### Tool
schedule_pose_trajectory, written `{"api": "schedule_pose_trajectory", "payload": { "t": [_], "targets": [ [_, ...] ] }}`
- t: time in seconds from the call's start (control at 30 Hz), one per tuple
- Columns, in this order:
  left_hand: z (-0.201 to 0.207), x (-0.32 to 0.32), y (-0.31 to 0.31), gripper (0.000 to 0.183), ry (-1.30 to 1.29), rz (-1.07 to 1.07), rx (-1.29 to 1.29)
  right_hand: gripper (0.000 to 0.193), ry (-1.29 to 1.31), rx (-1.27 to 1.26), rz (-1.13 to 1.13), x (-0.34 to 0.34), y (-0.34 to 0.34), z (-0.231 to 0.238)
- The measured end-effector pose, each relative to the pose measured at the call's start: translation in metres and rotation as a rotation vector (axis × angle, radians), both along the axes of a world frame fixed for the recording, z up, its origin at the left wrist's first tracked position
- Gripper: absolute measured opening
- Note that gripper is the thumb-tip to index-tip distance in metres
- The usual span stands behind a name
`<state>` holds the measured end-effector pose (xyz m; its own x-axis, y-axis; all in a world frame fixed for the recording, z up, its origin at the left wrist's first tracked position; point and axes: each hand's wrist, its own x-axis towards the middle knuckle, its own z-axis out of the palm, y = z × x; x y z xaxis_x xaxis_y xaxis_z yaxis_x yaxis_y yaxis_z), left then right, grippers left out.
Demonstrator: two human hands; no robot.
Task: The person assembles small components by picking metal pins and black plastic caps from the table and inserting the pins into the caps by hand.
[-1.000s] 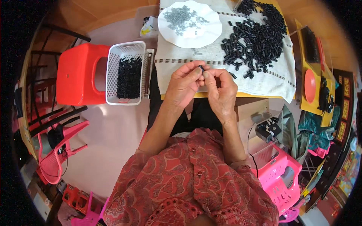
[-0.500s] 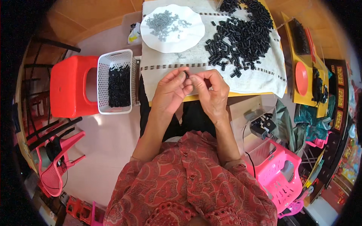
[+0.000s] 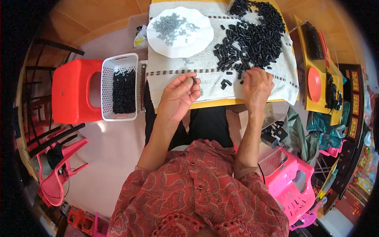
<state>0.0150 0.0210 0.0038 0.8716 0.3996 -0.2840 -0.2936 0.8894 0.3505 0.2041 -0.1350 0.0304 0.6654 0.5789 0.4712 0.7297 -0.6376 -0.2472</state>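
My left hand (image 3: 177,94) is raised over the table's near edge, closed in a pinch around a small black cylindrical piece (image 3: 194,81). Farther right, my right hand (image 3: 258,85) reaches down to the near edge of a big pile of similar black pieces (image 3: 260,43). Its fingers point down and are bunched together; whatever lies between them is hidden. A few loose black pieces (image 3: 226,83) rest on the cloth (image 3: 166,85) just left of that hand. Beyond my left hand, a white scalloped plate (image 3: 158,48) carries many small clear pieces (image 3: 167,28).
Left of the table, a white perforated basket (image 3: 104,93) holds more black pieces (image 3: 124,93), beside a red plastic stool (image 3: 73,91). Pink chairs stand at the lower left (image 3: 53,185) and lower right (image 3: 290,181). A yellow board with a red oval dish (image 3: 315,83) lies at the right.
My right hand has left my left hand and moved right to the black pile. Several loose black pieces now lie nearer on the cloth. My left hand keeps its pinch.
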Motion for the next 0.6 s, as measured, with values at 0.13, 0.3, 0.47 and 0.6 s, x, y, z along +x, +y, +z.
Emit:
{"api": "schedule_pose_trajectory", "payload": {
  "t": [0.13,0.3,0.47,0.6],
  "targets": [
    [-0.0003,0.0009,-0.0008,0.025,0.009,-0.001,0.006,0.009,0.088,0.067,-0.013,0.0043,-0.0063,0.0031],
    [-0.0007,0.0015,0.0001,0.025,0.009,-0.001,0.000,0.009,0.089,0.106,-0.017,0.0069,-0.0073,0.0040],
    [-0.0007,0.0018,0.0002,0.025,0.001,0.000,0.003,0.009,0.065,0.147,0.009,0.0088,-0.0081,0.0021],
    [0.0011,0.0020,-0.0002,0.025,0.042,0.004,0.000,0.008,0.110,0.219,0.049,0.0062,0.0000,0.0050]
  ]
}}
